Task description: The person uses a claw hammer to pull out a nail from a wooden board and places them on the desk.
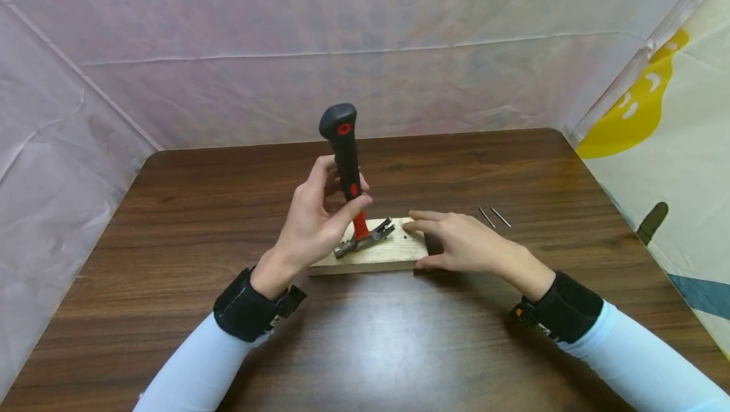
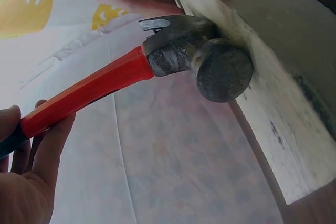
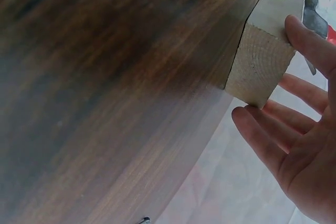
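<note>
My left hand (image 1: 313, 212) holds a claw hammer (image 2: 84, 93) by the lower part of its black-and-red handle, thumb on one side and fingers on the other. The handle stands nearly upright. The metal hammer head (image 1: 365, 239) rests on a pale wooden block (image 1: 402, 252), claw toward the right and striking face toward the left. At the block's right end, my right hand (image 1: 464, 244) holds it, with the thumb on the near side and fingers over the top and far side. Small dark spots mark the block's top near the right fingers.
Two loose nails (image 1: 502, 217) lie on the brown wooden table (image 1: 188, 209), right of the block and beyond my right hand. A pale hanging sheet (image 1: 365, 95) stands behind the table's far edge, and a patterned sheet (image 1: 696, 177) hangs along the right side.
</note>
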Action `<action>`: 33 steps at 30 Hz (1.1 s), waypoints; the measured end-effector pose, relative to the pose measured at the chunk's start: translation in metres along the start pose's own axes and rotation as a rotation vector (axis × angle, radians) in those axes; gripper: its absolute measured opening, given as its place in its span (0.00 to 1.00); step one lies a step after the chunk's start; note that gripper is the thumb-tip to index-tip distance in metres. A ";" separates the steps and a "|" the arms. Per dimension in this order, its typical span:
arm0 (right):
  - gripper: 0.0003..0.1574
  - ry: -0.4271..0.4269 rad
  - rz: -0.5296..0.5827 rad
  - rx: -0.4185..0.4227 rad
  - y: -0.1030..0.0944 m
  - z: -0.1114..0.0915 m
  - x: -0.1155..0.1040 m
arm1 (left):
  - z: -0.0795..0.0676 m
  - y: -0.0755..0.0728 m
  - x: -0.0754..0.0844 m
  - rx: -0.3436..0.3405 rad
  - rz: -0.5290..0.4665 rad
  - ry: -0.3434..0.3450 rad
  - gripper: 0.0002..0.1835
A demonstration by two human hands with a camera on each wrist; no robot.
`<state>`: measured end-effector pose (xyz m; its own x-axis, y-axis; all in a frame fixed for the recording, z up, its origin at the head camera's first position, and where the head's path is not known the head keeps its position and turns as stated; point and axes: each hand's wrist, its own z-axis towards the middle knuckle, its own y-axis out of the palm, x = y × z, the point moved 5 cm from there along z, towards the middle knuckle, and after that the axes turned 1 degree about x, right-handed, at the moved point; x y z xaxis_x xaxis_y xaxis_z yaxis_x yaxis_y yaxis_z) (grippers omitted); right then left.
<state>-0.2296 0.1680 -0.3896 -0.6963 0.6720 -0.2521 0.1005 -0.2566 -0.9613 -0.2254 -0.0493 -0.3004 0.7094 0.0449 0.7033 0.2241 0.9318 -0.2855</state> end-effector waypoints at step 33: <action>0.30 -0.115 0.086 0.212 -0.011 0.014 -0.012 | -0.016 -0.027 0.000 0.140 -0.101 0.045 0.29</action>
<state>-0.2322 0.1535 -0.3746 -0.7689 0.5614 -0.3059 0.0201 -0.4570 -0.8893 -0.2208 -0.0804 -0.3024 0.7180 -0.0645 0.6931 0.2025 0.9720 -0.1194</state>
